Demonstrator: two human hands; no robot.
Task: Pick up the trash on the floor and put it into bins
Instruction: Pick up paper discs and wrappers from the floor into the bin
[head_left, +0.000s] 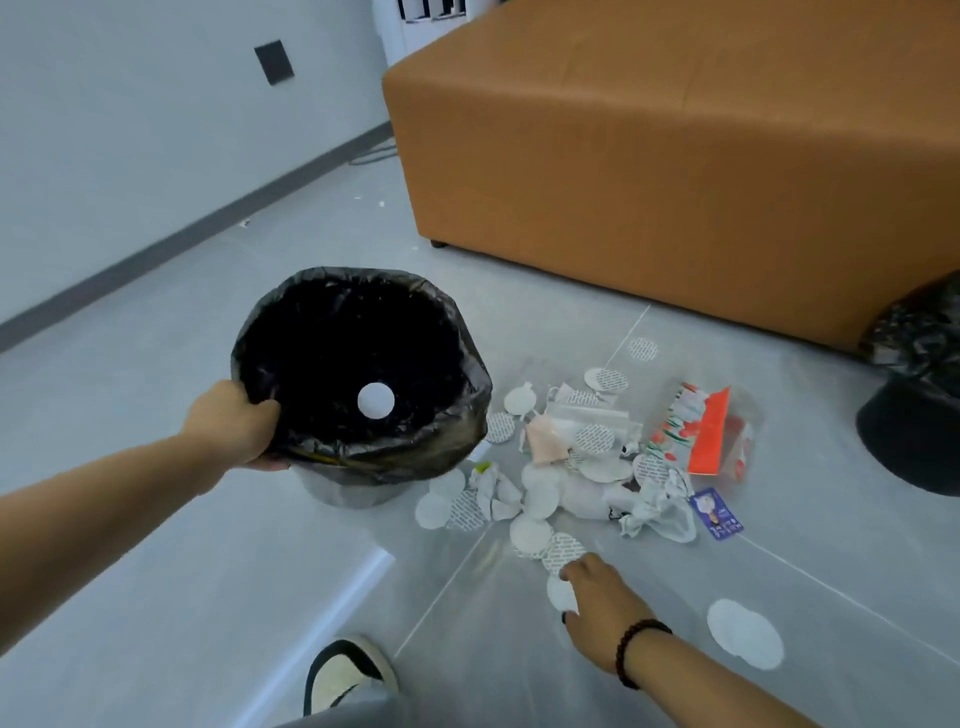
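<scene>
In bin (363, 364), seemingly one disc (375, 400)

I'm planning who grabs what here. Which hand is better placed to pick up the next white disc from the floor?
The right hand, probably. It is down at the floor with its fingers on a white disc at the near edge of the pile. The left hand grips the rim of the bin, tilting it.

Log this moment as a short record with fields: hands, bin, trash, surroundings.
left hand: grips the rim of the bin, which is tilted toward the camera
right hand: down at the floor, touching a white disc
bin contents: one round white disc on the black liner
trash pile: discs, crumpled paper, red carton, blue card
surroundings: orange ottoman, second black bin at right
</scene>
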